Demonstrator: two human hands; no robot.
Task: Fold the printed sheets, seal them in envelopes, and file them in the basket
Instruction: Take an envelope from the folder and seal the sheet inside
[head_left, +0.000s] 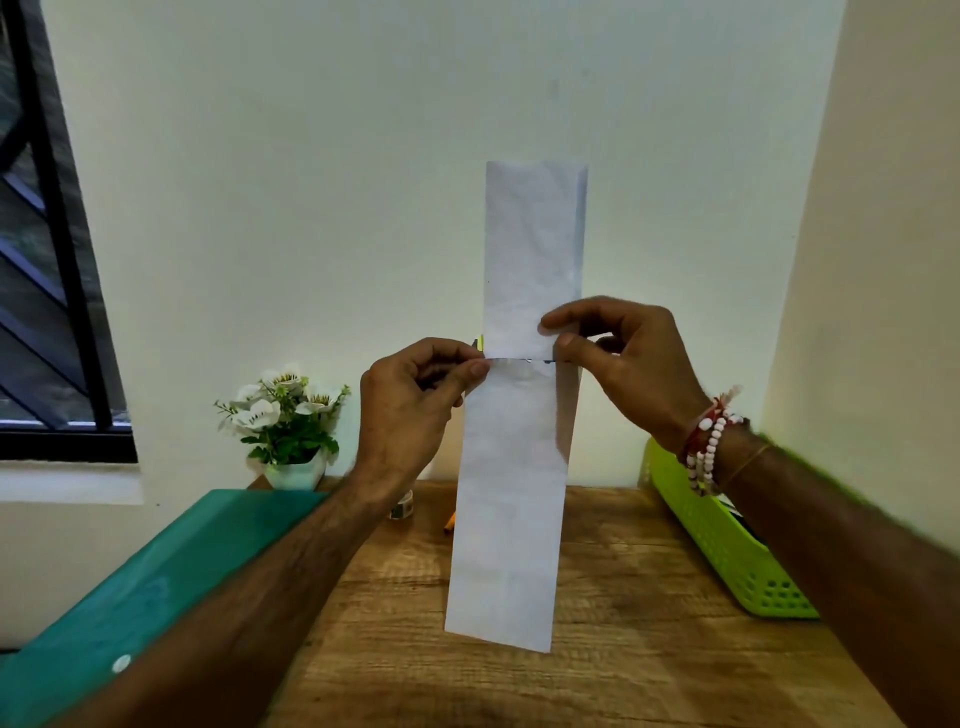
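A long white envelope hangs upright above the wooden table, its open mouth at hand height. A folded white sheet stands out of that mouth, most of it still above the envelope. My left hand pinches the envelope's left top edge between thumb and forefinger. My right hand pinches the sheet's lower right edge at the mouth. The lime green basket lies at the table's right side, partly hidden by my right forearm.
A teal folder lies along the table's left edge. A small potted plant with white flowers stands at the back left. A clear tape roll and an orange pen tip sit behind the envelope. A barred window is at far left.
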